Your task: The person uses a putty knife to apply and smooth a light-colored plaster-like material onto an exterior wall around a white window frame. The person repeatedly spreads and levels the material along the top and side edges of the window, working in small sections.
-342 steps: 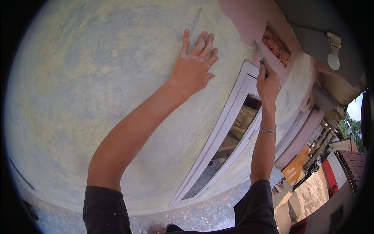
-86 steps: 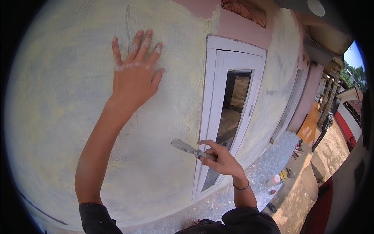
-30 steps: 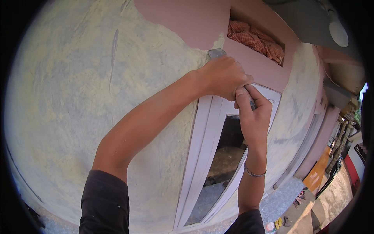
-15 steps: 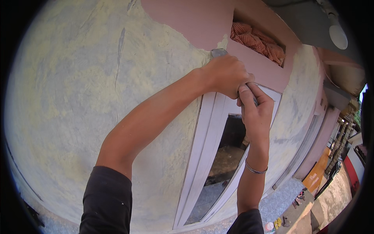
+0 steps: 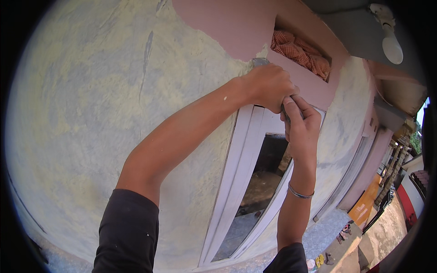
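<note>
My left hand [image 5: 269, 86] is closed around a scraper high on the wall, just above a white-framed door or window. Only the grey blade [image 5: 260, 62] shows past its knuckles, at the edge between pink paint and the bare patchy surface. Below and to the right, my right hand [image 5: 301, 120] grips the scraper's dark lower end, its thumb along it, touching the left hand. Most of the tool is hidden by both hands. The wall [image 5: 91, 113] is mottled grey and pale yellow. A pale fleck [image 5: 225, 98] sits on my left forearm.
Under my hands stands the white frame [image 5: 227, 182] with dark glass [image 5: 261, 186]. A checked red cloth [image 5: 300, 52] fills an opening in the pink wall. A light bulb [image 5: 392, 49] hangs at upper right. Yellow sandals [image 5: 318, 260] lie on the ground at lower right.
Both hands and the scraper have shifted slightly right in the picture, along with a small shift of the whole view. The pale fleck has appeared on my left forearm.
</note>
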`<state>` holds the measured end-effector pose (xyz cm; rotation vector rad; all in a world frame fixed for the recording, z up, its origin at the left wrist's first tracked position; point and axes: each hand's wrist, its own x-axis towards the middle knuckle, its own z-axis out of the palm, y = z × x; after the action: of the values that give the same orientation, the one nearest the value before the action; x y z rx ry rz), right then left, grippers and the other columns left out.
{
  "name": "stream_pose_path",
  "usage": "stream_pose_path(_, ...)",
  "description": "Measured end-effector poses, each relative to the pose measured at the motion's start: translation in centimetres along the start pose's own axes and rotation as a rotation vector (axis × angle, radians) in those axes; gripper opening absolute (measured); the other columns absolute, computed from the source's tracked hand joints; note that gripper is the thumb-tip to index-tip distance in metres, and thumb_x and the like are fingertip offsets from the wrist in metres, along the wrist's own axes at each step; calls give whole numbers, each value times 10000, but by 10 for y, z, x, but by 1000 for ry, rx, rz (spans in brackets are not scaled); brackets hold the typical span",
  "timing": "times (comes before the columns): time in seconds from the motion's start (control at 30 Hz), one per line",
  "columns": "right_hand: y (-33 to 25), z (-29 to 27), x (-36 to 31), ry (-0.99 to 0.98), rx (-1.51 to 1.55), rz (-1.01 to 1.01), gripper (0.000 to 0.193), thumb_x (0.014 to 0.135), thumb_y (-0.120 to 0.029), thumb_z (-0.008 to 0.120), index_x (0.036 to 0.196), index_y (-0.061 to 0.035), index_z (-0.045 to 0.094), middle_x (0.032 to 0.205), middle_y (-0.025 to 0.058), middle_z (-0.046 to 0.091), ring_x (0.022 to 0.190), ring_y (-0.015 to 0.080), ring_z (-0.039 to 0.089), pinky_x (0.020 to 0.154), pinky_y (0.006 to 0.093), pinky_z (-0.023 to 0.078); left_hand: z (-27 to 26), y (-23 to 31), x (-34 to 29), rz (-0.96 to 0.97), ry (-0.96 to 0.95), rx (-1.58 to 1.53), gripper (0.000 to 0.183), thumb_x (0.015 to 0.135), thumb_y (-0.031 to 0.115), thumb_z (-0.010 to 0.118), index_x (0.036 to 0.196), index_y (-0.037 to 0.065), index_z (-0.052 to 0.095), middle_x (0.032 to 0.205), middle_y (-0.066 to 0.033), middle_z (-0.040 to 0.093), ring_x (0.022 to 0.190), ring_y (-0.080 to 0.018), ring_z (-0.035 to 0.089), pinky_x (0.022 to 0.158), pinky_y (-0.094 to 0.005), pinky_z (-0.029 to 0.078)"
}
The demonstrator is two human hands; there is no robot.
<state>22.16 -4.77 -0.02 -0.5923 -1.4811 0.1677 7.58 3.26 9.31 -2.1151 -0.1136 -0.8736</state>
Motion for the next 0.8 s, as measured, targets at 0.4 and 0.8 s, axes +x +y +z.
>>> stream_pose_path(0.4, -3, 6, 3, 13, -13, 126, 323, 1036, -252, 689, 1069, 51, 797, 717, 17, 622, 704, 72, 524, 635, 256, 416, -10, -1, 4, 34, -29, 14, 337, 553, 260, 912, 790, 81, 752, 657, -104, 714, 645, -345, 716, 589, -467, 549)
stream_pose_path(0.8, -9, -4, 17, 21, 34, -97, 339, 1041, -245, 669, 1059, 71, 791, 707, 14, 614, 698, 88, 532, 657, 273, 425, -9, -6, 15, -43, -20, 16, 281, 580, 212, 879, 815, 95, 779, 679, -110, 728, 662, -345, 714, 615, -460, 562)
